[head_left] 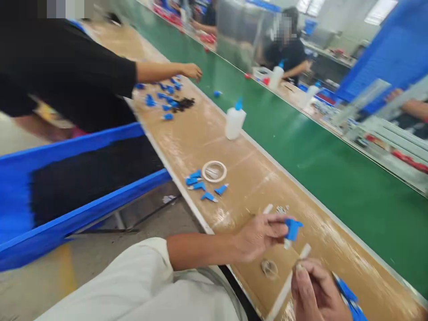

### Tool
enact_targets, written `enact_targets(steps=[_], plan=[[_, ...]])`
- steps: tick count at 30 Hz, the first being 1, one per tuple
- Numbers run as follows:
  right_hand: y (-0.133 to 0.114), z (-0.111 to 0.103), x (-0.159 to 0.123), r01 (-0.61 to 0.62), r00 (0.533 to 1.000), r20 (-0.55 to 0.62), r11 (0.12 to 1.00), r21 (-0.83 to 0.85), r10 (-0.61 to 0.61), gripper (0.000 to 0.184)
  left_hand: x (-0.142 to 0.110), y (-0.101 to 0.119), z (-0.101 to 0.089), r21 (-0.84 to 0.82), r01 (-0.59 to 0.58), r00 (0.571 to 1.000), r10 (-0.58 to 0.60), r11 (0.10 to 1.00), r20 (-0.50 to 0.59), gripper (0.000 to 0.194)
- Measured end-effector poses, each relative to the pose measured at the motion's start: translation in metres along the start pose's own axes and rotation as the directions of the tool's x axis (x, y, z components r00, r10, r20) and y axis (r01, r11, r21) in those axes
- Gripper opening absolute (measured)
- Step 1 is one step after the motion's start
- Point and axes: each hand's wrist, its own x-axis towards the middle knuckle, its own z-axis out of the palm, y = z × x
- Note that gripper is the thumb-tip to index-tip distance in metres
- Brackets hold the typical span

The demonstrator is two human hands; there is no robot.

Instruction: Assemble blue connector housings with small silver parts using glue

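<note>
My left hand (257, 236) is closed on a small blue plastic part (293, 229) with a whitish tip pointing down, held above the table. To its right, my right hand (317, 294) has thumb and forefinger pinched together; whatever lies between them is too small to make out. A white strip (284, 294) runs along the table beside and partly behind the right hand. More blue parts (349, 294) show past that hand's far side. Between my forearm and the strip sits a small clear round dish (269, 269). Tiny pieces (282, 209) lie just beyond the left hand.
Blue parts (199, 185) lie around a white ring (214, 171). A white bottle (235, 120) with a blue cap stands beside the green conveyor belt (301, 147). At left, a co-worker's arm (160, 71) reaches over a blue-and-black pile, above a blue bin (83, 203).
</note>
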Motion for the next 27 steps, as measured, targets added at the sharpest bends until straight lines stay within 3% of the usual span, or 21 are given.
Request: enact_targets(steps=[4, 8, 27], plan=[[-0.003, -0.002, 0.002, -0.061, 0.992, -0.102, 0.987, 0.151, 0.076, 0.025, -0.008, 0.001, -0.009, 0.108, 0.069, 0.997, -0.073, 0.992, 0.027, 0.055], [-0.004, 0.007, 0.003, -0.071, 0.99, -0.11, 0.981, 0.179, 0.092, 0.023, -0.016, 0.002, -0.008, 0.22, 0.039, 0.996, -0.054, 0.975, 0.065, 0.058], [0.003, 0.015, -0.01, -0.012, 0.981, -0.195, 1.0, 0.0, 0.012, 0.017, -0.015, 0.003, -0.018, 0.42, -0.047, 0.995, 0.005, 0.906, 0.102, 0.061]])
